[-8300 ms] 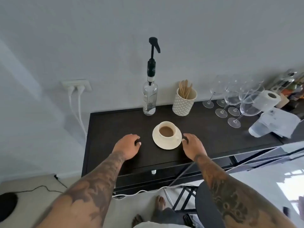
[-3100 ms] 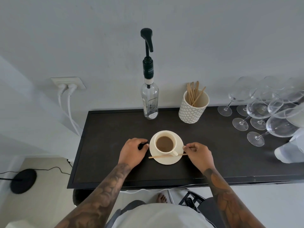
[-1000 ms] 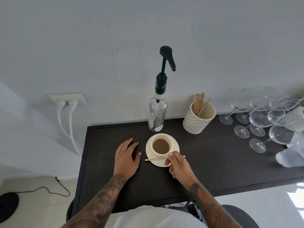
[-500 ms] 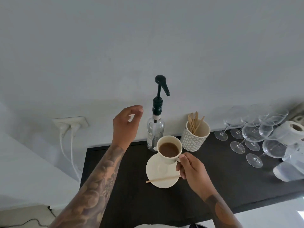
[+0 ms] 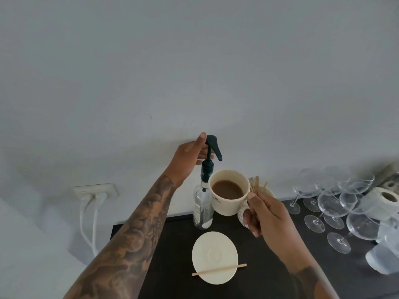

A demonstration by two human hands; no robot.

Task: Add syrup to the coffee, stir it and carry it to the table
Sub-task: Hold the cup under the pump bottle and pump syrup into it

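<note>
My right hand [image 5: 266, 214] grips the handle of a cream cup of coffee [image 5: 228, 192] and holds it in the air, just below the spout of the syrup bottle's black pump [image 5: 213, 147]. The clear glass syrup bottle [image 5: 203, 209] stands at the back of the dark counter [image 5: 172, 264], partly hidden by the cup. My left hand [image 5: 190, 155] is at the pump head, thumb up beside its top and fingers behind the stem. The empty cream saucer [image 5: 214, 256] lies on the counter with a wooden stirrer [image 5: 219, 270] across its near edge.
A patterned holder of wooden stirrers [image 5: 259, 188] stands behind my right hand. Several upturned wine glasses [image 5: 336, 203], a paper roll [image 5: 382, 202] and a clear plastic container [image 5: 382, 257] crowd the counter's right end. A wall socket with two white cables [image 5: 95, 190] is on the left.
My right hand has lifted the cup higher, up under the pump spout. My left hand has moved right from open air to the pump head. Saucer and stirrer stay put.
</note>
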